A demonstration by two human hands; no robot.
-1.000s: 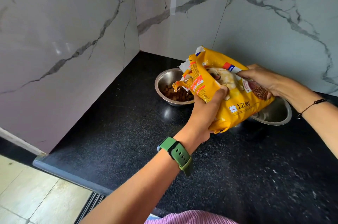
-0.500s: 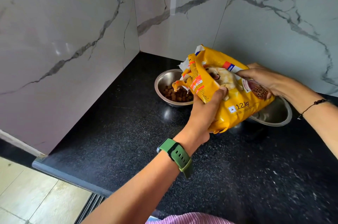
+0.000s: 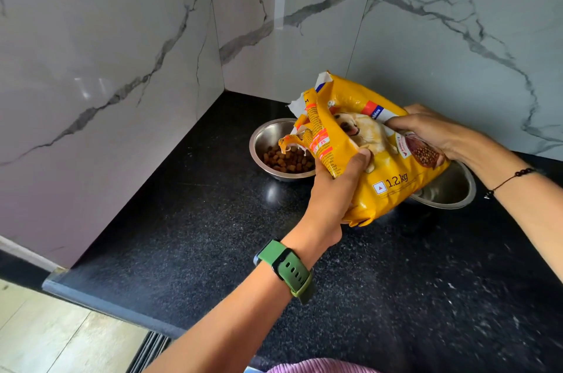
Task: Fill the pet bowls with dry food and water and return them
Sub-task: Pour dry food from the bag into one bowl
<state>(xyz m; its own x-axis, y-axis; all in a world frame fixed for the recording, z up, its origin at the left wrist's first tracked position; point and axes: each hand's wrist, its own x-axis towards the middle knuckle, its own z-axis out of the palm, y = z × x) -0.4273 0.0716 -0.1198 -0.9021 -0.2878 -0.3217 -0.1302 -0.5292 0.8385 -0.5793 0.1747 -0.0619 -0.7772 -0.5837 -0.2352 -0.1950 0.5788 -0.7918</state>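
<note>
On the black bench (image 3: pixel 189 251) a yellow bag (image 3: pixel 365 159) is tilted above two steel bowls. Left hand (image 3: pixel 332 193) and right hand (image 3: pixel 438 135) grip it, fingers curled around. The left bowl (image 3: pixel 268 141) holds kibble (image 3: pixel 288 161); the right bowl (image 3: pixel 451 190) is half hidden.

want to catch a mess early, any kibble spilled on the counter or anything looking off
No spill shows: the kibble sits inside the left steel bowl, and the black counter around it looks free of pieces. The only rough spot is the yellow food bag, whose torn mouth hangs ragged over that bowl.
</note>
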